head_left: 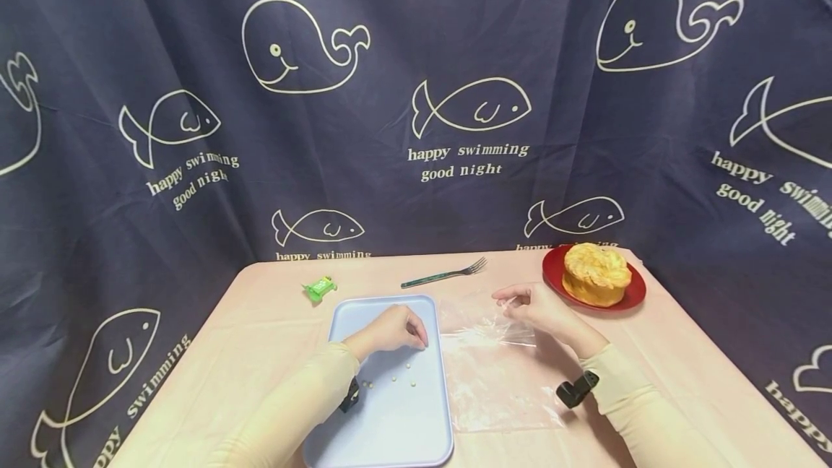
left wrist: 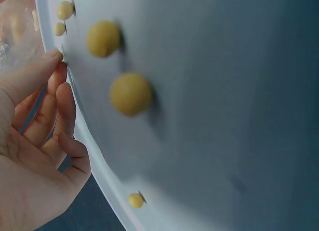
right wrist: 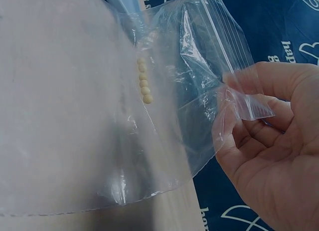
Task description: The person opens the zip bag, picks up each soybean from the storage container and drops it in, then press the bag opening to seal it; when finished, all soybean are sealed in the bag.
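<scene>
A light blue tray lies on the table with several small round yellow soybeans scattered on it. Low over the tray's right side, my left hand has thumb and index fingertips together; a bit of yellow shows between them in the left wrist view, a soybean mostly hidden. Beside the tray lies a clear zip bag. My right hand pinches the bag near its zip strip and lifts that end. A short row of soybeans shows inside the bag in the right wrist view.
Behind the tray lie a green wrapped candy and a fork with a dark green handle. A red plate bearing a round golden bread stands at the back right. A dark blue printed curtain rises behind the table.
</scene>
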Demonstrator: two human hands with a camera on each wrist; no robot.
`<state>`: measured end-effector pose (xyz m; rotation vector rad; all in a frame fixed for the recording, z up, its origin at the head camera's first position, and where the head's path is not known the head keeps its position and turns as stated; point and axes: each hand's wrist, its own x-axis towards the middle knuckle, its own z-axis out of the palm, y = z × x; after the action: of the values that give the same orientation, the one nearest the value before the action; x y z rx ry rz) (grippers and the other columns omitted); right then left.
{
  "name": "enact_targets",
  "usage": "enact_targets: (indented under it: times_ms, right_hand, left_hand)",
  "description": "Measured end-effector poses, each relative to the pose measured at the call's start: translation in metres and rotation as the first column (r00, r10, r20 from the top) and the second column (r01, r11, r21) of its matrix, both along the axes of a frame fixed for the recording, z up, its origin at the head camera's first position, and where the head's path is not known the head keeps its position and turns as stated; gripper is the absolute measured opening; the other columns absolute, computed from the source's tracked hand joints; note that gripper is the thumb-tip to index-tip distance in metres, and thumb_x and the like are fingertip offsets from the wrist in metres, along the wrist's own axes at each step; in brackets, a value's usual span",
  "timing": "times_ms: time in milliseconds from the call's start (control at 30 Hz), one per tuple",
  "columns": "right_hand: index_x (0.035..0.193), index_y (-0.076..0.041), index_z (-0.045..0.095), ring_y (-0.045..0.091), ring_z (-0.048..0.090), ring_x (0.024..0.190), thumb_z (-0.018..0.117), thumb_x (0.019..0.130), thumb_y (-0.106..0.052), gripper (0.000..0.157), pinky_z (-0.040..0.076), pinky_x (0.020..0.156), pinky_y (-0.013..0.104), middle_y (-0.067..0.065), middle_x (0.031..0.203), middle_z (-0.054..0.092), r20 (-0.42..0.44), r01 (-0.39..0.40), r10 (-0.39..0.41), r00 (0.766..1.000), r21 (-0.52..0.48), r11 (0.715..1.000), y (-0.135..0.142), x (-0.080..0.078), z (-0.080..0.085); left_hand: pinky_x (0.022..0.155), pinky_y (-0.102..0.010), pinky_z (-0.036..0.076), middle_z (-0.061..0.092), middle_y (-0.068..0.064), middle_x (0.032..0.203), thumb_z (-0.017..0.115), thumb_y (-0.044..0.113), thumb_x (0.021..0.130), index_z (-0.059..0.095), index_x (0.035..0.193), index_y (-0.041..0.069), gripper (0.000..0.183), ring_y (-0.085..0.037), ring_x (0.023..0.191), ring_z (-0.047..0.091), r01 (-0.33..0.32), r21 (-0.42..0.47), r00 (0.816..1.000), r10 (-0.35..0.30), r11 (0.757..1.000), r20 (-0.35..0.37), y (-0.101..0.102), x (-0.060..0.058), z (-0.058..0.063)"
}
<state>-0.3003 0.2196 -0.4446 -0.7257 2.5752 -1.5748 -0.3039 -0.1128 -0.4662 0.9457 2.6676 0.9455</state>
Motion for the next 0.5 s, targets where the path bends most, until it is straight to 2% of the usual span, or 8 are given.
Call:
enact_targets:
  times_ms: [100, 233, 333, 433, 500]
  right_hand:
    - [0.119, 0.012, 0.068, 0.025, 0.065, 0.083, 0.070, 0.085, 0.007, 0.034, 0.052, 0.064, 0.023, 0.028, 0.110, 0.071, 0.014, 0.005, -0.005, 1.000, 0.005, 1.000, 0.000, 0.000, 0.000]
    - [0.119, 0.014, 0.067, 0.027, 0.066, 0.086, 0.068, 0.085, 0.011, 0.034, 0.052, 0.064, 0.022, 0.027, 0.110, 0.071, 0.009, 0.014, -0.014, 1.000, 0.018, 1.000, 0.001, -0.002, -0.001]
    - [0.118, 0.016, 0.065, 0.030, 0.065, 0.085, 0.067, 0.085, 0.013, 0.033, 0.051, 0.064, 0.022, 0.028, 0.109, 0.071, 0.006, 0.020, -0.020, 1.000, 0.030, 0.999, 0.000, -0.002, -0.002]
    - [0.119, 0.016, 0.066, 0.030, 0.066, 0.085, 0.069, 0.085, 0.011, 0.034, 0.052, 0.064, 0.023, 0.028, 0.110, 0.070, 0.017, 0.012, -0.012, 1.000, 0.011, 1.000, 0.000, 0.000, 0.000]
    - [0.119, 0.014, 0.067, 0.028, 0.066, 0.085, 0.071, 0.085, 0.010, 0.034, 0.052, 0.064, 0.022, 0.027, 0.109, 0.071, 0.021, 0.003, -0.002, 1.000, -0.009, 1.000, 0.001, 0.000, 0.000]
  left_hand:
    - [0.071, -0.022, 0.051, 0.073, 0.008, 0.077, 0.083, 0.005, 0.082, 0.079, 0.080, 0.011, 0.008, -0.001, 0.071, 0.063, -0.035, 0.026, 0.999, 0.035, 0.999, 0.011, -0.002, -0.002, 0.002]
    - [0.068, -0.024, 0.050, 0.074, 0.004, 0.081, 0.081, 0.003, 0.084, 0.078, 0.082, 0.008, 0.006, -0.004, 0.071, 0.060, -0.124, 0.123, 0.992, 0.127, 0.985, -0.012, -0.001, -0.009, 0.007]
    - [0.069, -0.026, 0.051, 0.075, 0.002, 0.085, 0.081, 0.004, 0.085, 0.079, 0.084, 0.008, 0.004, -0.006, 0.074, 0.061, -0.193, 0.203, 0.974, 0.212, 0.960, -0.079, 0.002, -0.015, 0.012]
    - [0.070, -0.027, 0.052, 0.076, 0.004, 0.086, 0.081, 0.007, 0.085, 0.080, 0.086, 0.011, 0.004, -0.008, 0.077, 0.063, -0.242, 0.263, 0.947, 0.287, 0.934, -0.147, 0.010, -0.017, 0.019]
    - [0.066, -0.027, 0.052, 0.075, 0.006, 0.085, 0.081, 0.009, 0.086, 0.080, 0.088, 0.013, 0.004, -0.010, 0.076, 0.064, -0.260, 0.302, 0.934, 0.318, 0.917, -0.160, 0.017, -0.016, 0.024]
